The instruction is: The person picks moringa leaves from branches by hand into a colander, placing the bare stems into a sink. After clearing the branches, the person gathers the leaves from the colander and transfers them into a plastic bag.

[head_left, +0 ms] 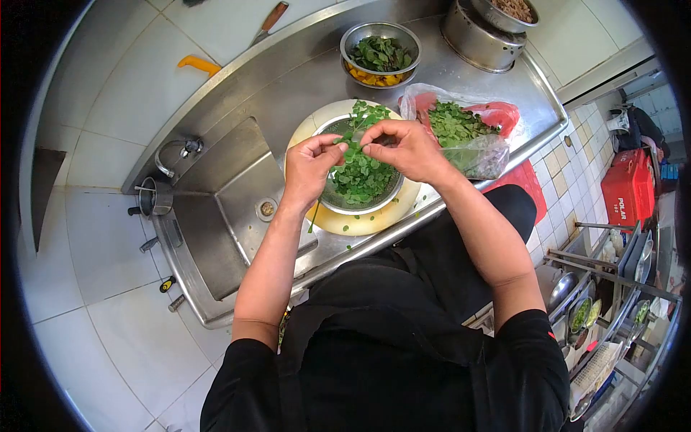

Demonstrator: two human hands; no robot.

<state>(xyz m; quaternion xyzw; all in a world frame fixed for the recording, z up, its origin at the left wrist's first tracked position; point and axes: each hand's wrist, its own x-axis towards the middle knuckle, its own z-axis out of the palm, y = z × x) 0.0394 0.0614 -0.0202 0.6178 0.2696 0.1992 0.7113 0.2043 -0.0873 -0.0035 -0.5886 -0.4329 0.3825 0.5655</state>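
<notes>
Between the thumb and fingers of my left hand (pixel 313 167) is a leafy green sprig (pixel 367 114), its thin stem trailing down below the palm. My right hand (pixel 408 150) is closed in a pinch beside the sprig; what lies between its fingertips is too small to make out. Both hands are over a metal bowl (pixel 358 211) filled with small round green leaves (pixel 362 178). The bowl rests on a round, pale chopping board (pixel 407 204). Right of the board, an open clear-and-red plastic bag (pixel 481 160) holds more green leaves (pixel 461 122).
A steel sink basin (pixel 237 194) with a tap (pixel 180 153) lies to the left. Behind the board, a metal bowl (pixel 381 30) of dark leaves sits on another with yellow pieces. A large pot (pixel 479 39) stands back right. A knife (pixel 272 20) and orange handle (pixel 199 65) lie behind.
</notes>
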